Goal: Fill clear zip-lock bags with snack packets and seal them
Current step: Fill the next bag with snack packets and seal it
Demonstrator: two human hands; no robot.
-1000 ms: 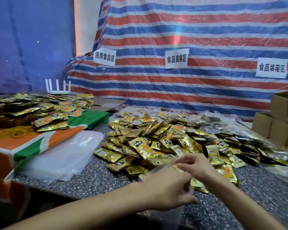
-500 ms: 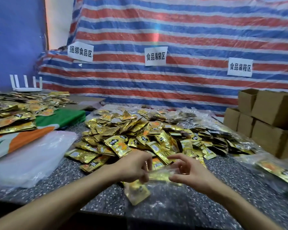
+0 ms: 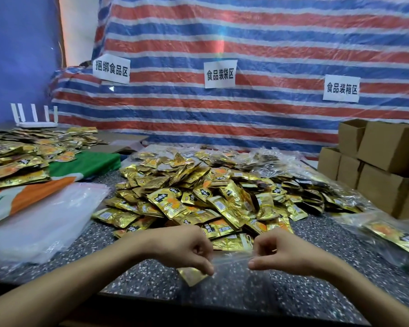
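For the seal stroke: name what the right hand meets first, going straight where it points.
The right hand points left along the top of the clear bag; it probably meets the left hand first.

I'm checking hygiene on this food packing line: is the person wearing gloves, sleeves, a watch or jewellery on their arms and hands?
No gloves: the left hand and right hand are bare. The left arm and right arm show no sleeve, watch or wristband as far as the frame reaches. A small gold glint on a right finger may be a ring.
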